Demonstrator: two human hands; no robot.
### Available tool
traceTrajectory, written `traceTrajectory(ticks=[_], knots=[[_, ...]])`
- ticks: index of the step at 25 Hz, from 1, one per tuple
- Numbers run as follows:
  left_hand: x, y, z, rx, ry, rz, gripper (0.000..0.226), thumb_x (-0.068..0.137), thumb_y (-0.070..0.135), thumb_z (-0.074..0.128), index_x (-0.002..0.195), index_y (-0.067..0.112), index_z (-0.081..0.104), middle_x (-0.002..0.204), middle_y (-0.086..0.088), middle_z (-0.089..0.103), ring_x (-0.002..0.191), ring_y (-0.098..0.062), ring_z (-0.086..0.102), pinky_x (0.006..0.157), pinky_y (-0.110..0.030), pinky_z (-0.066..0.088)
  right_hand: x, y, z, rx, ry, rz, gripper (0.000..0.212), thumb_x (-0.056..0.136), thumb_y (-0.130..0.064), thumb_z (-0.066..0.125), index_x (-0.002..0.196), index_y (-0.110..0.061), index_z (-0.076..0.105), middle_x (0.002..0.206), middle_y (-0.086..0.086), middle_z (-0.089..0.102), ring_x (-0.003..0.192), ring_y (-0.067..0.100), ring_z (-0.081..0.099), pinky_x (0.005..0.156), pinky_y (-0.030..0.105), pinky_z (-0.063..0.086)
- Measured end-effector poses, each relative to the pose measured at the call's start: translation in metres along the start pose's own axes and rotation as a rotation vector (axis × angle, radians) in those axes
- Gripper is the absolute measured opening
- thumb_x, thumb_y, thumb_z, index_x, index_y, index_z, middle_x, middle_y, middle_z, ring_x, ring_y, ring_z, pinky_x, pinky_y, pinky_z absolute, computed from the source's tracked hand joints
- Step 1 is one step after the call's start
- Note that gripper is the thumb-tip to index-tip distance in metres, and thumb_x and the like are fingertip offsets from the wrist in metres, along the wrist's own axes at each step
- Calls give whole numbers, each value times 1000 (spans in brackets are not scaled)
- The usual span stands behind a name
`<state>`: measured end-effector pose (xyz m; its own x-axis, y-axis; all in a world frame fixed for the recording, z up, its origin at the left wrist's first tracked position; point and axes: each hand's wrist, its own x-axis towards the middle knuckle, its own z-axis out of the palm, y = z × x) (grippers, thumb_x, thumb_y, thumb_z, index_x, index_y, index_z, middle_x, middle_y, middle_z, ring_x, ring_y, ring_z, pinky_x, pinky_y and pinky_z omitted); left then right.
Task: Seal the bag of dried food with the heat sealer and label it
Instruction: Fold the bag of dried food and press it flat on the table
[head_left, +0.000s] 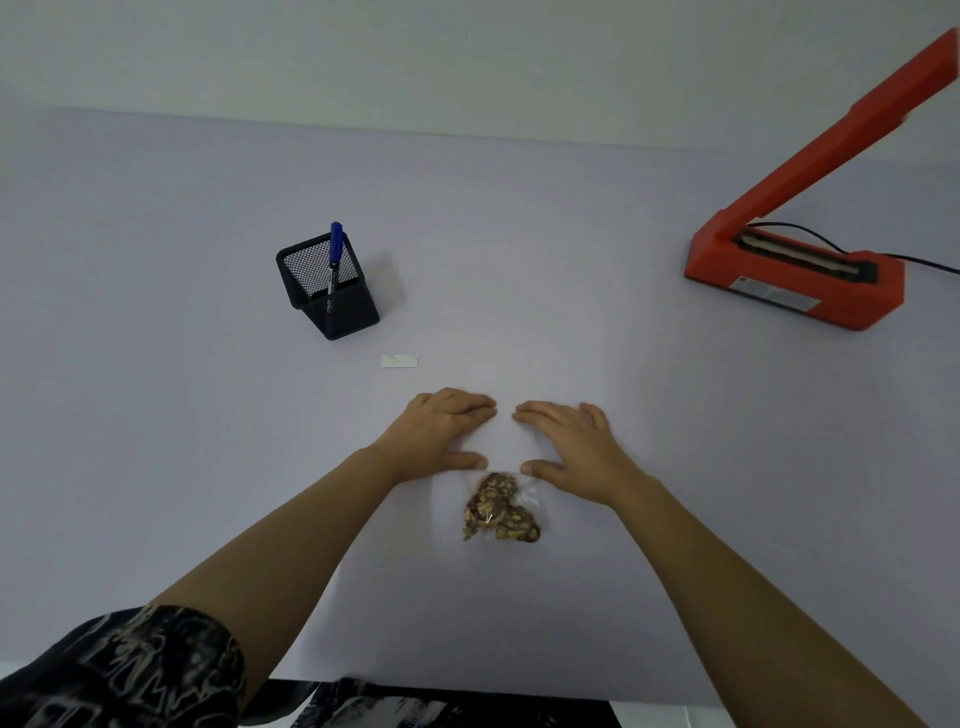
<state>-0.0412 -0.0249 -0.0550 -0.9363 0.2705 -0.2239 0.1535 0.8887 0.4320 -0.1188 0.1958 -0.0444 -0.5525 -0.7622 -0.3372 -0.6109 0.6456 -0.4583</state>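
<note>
Fingers (470, 406) on both hands are straight and flat, pressing down, with nothing gripped. Left hand (441, 431) and right hand (571, 441) sit side by side near the middle of the counter (156, 364), fingertips almost meeting, thumbs pointing in at each other. Bag (500, 508) lies on the counter between the hands and just nearer than them, with brown-and-tan dried food bunched at its near end. Its upper part is clear film on a pale surface. The edges are barely visible, so I can't tell where the mouth ends or whether it's open. The hands appear to rest on that film. Label (399, 360) is a small white strip flat on the counter just beyond the left hand; any print is unreadable. Black mesh pen holder (332, 296) stands further back on the left, with a blue pen (335, 247) upright in it. Red heat sealer (795, 278) is far right, well apart from the bag, arm raised, arm tip cut off by the frame edge. Its black cable (919, 264) runs out of frame on the right. Patterned sleeve (130, 670) is at bottom left, partly cropped.
</note>
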Motion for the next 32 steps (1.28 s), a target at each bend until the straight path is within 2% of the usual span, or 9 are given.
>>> traceTrajectory(ticks=[3,6,13,17,19,22,26,29,32], knots=[[5,0,-5,57,-104,-78,83,82,61,53,148,23,21,154,6,21,138,-16,20,105,-37,22,3,0,-4,-13,-36,33,75,82,-49,59,144,-28,21,153,-12,19,140,9,18,114,47,-4],[13,0,-10,91,-157,-104,95,76,66,55,149,23,12,156,5,11,140,-16,12,106,-40,19,10,-1,-10,-34,-68,60,89,76,-50,64,146,-26,13,155,-11,11,142,11,11,114,48,-8],[18,1,-13,86,-139,-122,107,71,67,62,150,21,7,156,1,8,139,-22,10,108,-42,19,12,-4,-7,-67,-25,41,103,75,-47,66,147,-18,-1,157,-5,-7,144,13,1,115,43,-5],[2,5,-3,-10,-2,-89,73,78,60,55,139,26,36,147,0,30,130,-23,26,103,-40,27,5,-6,-4,-11,95,1,81,75,-39,68,140,-23,23,152,-3,18,140,14,15,111,36,6],[-5,8,5,45,64,-15,50,81,54,48,119,23,55,129,-2,50,115,-23,40,90,-39,39,3,-6,1,-16,130,-40,62,77,-35,66,130,-24,36,143,-5,33,134,13,27,102,29,11],[-11,7,15,74,138,98,30,85,44,46,93,20,63,102,0,63,90,-22,57,69,-31,45,0,-6,7,-10,148,-66,41,82,-33,62,119,-25,48,130,-11,47,125,10,40,92,23,14],[-9,6,14,10,110,25,49,85,50,43,114,16,62,118,-4,62,104,-24,59,82,-34,46,1,-6,4,-39,95,-32,48,84,-37,58,130,-29,44,140,-13,40,130,7,35,100,29,16],[-3,6,6,7,9,-42,65,82,57,40,135,19,46,140,1,45,127,-19,41,98,-34,34,4,-8,-1,-75,29,-4,63,83,-39,58,139,-30,31,148,-12,29,136,9,27,110,39,11],[3,3,-4,36,-54,-58,80,77,66,41,144,22,31,149,2,32,135,-16,29,105,-34,26,8,-9,-6,-90,-23,17,73,82,-41,59,144,-29,22,153,-12,20,139,10,20,114,44,5]])
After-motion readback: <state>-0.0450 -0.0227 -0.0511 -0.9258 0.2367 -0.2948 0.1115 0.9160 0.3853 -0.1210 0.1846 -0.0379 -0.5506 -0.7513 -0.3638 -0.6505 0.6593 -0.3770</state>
